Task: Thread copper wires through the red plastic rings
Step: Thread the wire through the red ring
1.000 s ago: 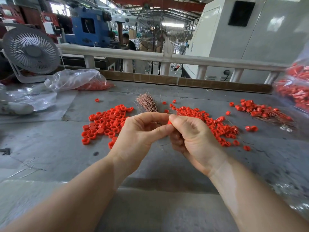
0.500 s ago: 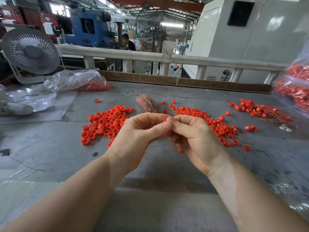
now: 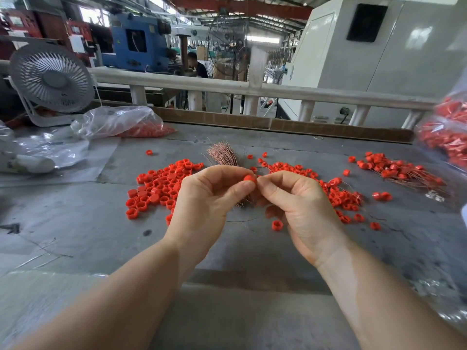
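My left hand (image 3: 207,198) pinches a red plastic ring (image 3: 249,178) between thumb and forefinger, above the grey table (image 3: 75,223). My right hand (image 3: 298,205) meets it from the right, thumb and forefinger pinched together at the ring; a thin copper wire (image 3: 262,170) seems to run from those fingertips. A bundle of copper wires (image 3: 223,155) lies behind the hands. Loose red rings lie in a pile (image 3: 156,188) on the left and another pile (image 3: 338,195) on the right. One single ring (image 3: 277,225) lies under my right hand.
Rings with wires through them (image 3: 399,170) lie at the far right. A clear bag of red rings (image 3: 121,122) and a white fan (image 3: 51,79) stand at the back left. Another bag of rings (image 3: 447,137) hangs at the right edge. A white railing (image 3: 278,89) runs behind.
A single red ring has dropped onto the table under my right hand. My hands have drawn slightly apart, and the ring in my left fingertips now shows plainly.
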Action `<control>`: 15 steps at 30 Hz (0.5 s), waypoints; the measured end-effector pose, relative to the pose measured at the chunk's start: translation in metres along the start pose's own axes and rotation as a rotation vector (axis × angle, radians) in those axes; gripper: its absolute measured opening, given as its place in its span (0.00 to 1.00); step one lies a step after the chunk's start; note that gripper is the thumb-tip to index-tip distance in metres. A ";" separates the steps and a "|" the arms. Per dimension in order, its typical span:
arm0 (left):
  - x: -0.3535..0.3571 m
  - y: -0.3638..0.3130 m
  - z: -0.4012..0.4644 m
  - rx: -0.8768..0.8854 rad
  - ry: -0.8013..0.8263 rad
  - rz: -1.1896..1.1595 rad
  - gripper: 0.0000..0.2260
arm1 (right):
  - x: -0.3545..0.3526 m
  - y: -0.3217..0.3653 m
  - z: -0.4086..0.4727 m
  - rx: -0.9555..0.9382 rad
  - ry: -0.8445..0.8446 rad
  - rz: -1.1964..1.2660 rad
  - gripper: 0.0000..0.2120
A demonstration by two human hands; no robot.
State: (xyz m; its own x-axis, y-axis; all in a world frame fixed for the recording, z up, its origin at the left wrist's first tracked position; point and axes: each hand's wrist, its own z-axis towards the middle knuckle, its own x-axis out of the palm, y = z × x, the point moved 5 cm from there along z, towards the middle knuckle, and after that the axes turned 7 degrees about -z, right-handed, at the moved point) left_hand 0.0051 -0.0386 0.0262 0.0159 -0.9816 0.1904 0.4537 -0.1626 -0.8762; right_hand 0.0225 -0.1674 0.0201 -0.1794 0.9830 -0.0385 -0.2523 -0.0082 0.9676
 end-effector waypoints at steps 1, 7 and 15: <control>-0.001 0.000 0.000 0.008 -0.015 -0.003 0.05 | 0.001 0.001 0.000 -0.013 0.006 -0.001 0.07; -0.001 -0.003 0.001 0.064 -0.014 0.100 0.08 | 0.003 0.002 -0.001 -0.024 0.033 0.020 0.11; -0.002 -0.009 0.001 0.117 0.012 0.259 0.10 | 0.006 0.003 -0.002 -0.030 0.069 0.002 0.07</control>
State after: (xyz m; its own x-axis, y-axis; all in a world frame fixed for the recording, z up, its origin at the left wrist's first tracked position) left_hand 0.0016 -0.0355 0.0339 0.1344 -0.9902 -0.0391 0.5355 0.1058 -0.8379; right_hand 0.0188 -0.1616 0.0218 -0.2449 0.9680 -0.0544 -0.2798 -0.0168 0.9599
